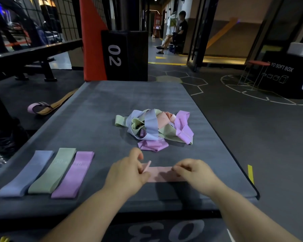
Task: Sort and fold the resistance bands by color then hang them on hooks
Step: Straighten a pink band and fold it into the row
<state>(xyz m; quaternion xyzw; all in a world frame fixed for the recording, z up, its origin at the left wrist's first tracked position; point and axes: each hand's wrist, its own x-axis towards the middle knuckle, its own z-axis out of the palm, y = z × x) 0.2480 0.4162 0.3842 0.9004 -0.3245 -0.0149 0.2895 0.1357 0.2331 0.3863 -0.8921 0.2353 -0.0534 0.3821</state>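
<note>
A pink band (160, 174) lies flat across the near part of the grey mat (103, 119). My left hand (128, 172) pinches its left end, where a corner sticks up. My right hand (193, 171) pinches its right end. At the left lie three flattened bands side by side: a blue band (25, 174), a green band (52, 171) and a purple band (73, 175). A tangled pile of bands (154, 127) in green, blue, pink and purple sits in the middle of the mat.
A black padded box marked 02 (124, 55) and a red post (93, 39) stand beyond the mat. A purple band and a tan strap (40, 107) lie on the floor at left. A person sits far back in the corridor (177, 32). A soft box (287, 74) stands at right.
</note>
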